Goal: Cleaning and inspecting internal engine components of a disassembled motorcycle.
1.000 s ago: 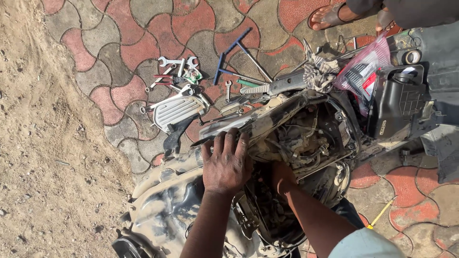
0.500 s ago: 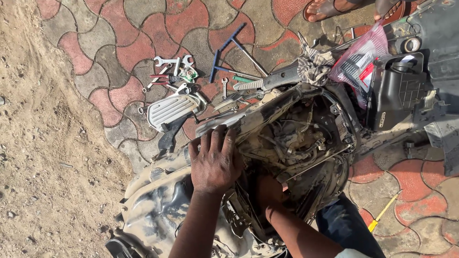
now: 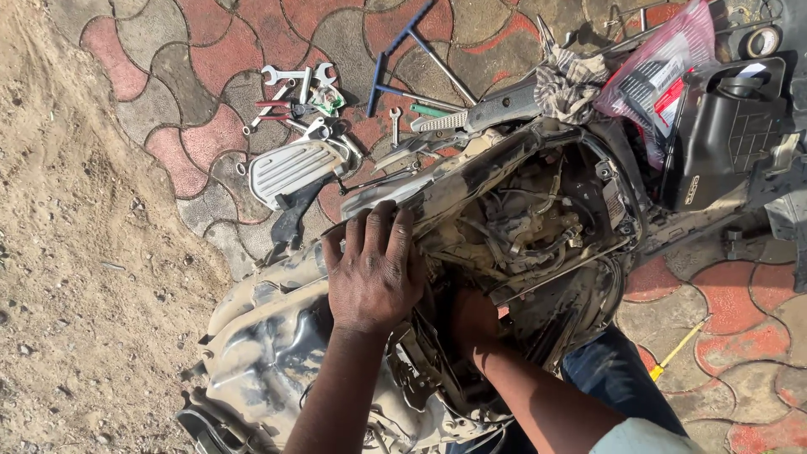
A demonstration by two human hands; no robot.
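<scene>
Two hands on the dusty grey scooter body panel: left hand pressing flat, fingers spread; right hand reaching inside, fingers hidden, grip unclear. Next likely needs feel, not sight.

The left hand lies palm down, back toward the camera, fingers spread a little and pointing to the far side, its forearm running up from the near edge. The right hand sits just to its right, lower and partly hidden, so its fingers cannot be seen; its forearm comes in from the near right corner.
</scene>
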